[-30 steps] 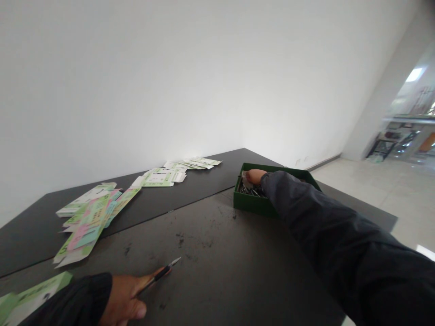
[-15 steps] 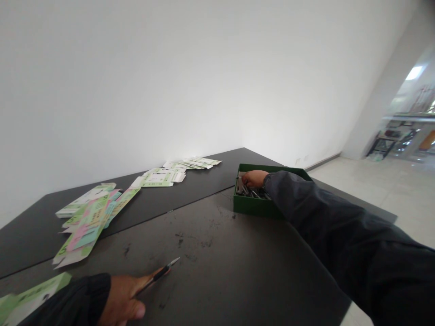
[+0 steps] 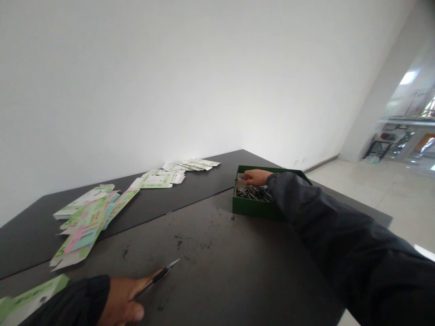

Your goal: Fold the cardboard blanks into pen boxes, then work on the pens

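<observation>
My left hand point(image 3: 124, 301) is closed around a pen point(image 3: 158, 276) with a black grip and a silver tip, which points away to the right over the table. My right hand point(image 3: 257, 177) reaches into a green open box point(image 3: 253, 208) at the right. Its fingers are drawn together just above a heap of small dark and silvery slender pieces point(image 3: 253, 193) in the box. Whatever those fingers may pinch is too small to make out. A brown inner side of the box shows beside them.
Flattened green-and-white cartons point(image 3: 156, 179) lie along the back of the dark table point(image 3: 210, 280). A pile of cartons with pink and blue ones point(image 3: 90, 222) is at the left. Another green-and-white carton point(image 3: 41, 292) lies by my left sleeve. A white wall point(image 3: 204, 81) stands behind.
My right hand has lifted slightly and shifted right within the box, showing more of the heap of pieces. My left hand keeps its hold on the pen.
</observation>
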The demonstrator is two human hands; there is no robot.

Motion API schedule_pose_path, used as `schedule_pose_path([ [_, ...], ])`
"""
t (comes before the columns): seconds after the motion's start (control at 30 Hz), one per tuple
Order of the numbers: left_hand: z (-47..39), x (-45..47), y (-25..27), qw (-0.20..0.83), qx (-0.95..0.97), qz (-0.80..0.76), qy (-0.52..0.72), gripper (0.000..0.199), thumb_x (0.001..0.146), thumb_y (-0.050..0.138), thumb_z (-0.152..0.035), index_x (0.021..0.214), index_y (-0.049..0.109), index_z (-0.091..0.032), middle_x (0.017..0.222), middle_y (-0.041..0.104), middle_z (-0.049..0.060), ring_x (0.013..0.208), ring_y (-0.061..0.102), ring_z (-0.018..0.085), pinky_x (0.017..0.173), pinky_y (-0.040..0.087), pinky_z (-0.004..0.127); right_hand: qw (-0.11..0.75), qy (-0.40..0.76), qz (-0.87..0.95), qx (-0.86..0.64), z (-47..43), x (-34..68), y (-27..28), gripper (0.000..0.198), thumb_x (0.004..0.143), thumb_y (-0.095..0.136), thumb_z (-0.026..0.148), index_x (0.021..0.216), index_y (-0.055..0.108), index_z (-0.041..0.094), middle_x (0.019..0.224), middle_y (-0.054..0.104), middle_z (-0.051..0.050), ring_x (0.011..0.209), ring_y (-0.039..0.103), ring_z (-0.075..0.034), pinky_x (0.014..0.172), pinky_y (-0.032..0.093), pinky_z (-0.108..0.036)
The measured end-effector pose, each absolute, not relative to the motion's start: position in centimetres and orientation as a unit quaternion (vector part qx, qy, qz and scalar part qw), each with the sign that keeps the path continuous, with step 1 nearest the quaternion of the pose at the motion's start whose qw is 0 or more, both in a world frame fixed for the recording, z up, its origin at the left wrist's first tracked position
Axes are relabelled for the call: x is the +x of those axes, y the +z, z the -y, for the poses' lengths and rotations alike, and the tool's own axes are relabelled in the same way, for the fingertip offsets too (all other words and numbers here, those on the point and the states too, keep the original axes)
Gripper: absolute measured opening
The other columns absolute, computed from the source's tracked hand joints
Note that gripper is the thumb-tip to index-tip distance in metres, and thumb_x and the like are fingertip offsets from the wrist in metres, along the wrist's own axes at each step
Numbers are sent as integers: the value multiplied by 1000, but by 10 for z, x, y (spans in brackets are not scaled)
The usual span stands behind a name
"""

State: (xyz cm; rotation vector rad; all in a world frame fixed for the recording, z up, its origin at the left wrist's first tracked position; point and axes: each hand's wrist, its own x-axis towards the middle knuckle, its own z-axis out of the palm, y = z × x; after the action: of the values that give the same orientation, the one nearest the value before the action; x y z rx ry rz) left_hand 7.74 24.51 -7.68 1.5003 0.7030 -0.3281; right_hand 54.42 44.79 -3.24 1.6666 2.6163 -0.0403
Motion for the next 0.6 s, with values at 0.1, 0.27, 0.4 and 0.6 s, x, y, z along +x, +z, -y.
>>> schedule_pose_path([
  [0.1, -246, 79, -75, 660, 670, -307, -148, 86, 77, 32, -59, 129, -15, -10, 80, 63, 17, 67, 61, 27, 48, 49, 34, 37, -46, -871, 489, -441, 537, -43, 60, 63, 56, 50, 115, 43, 23, 102, 55, -5, 86, 54, -17, 72, 38, -23],
  [0.27, -246, 79, -73, 638, 686, -315, -151, 86, 77, 30, -61, 130, -14, -9, 82, 63, 18, 69, 61, 27, 51, 49, 36, 10, 41, -849, 527, -436, 537, -51, 47, 69, 55, 34, 113, 44, 25, 109, 49, -9, 93, 51, -22, 76, 36, -30],
  [0.4, -246, 78, -70, 624, 690, -332, -154, 86, 77, 29, -61, 129, -16, -9, 84, 64, 16, 71, 61, 27, 53, 50, 37, -14, 63, -834, 549, -441, 546, -40, 39, 75, 46, 25, 113, 43, 18, 107, 49, -13, 93, 49, -23, 75, 35, -30],
  [0.6, -249, 74, -72, 612, 692, -346, -161, 84, 77, 31, -59, 131, -13, -12, 83, 65, 13, 72, 61, 27, 55, 50, 37, -5, 43, -854, 518, -434, 546, -32, 26, 74, 47, 26, 98, 54, 18, 91, 58, -8, 83, 52, -20, 71, 34, -25],
])
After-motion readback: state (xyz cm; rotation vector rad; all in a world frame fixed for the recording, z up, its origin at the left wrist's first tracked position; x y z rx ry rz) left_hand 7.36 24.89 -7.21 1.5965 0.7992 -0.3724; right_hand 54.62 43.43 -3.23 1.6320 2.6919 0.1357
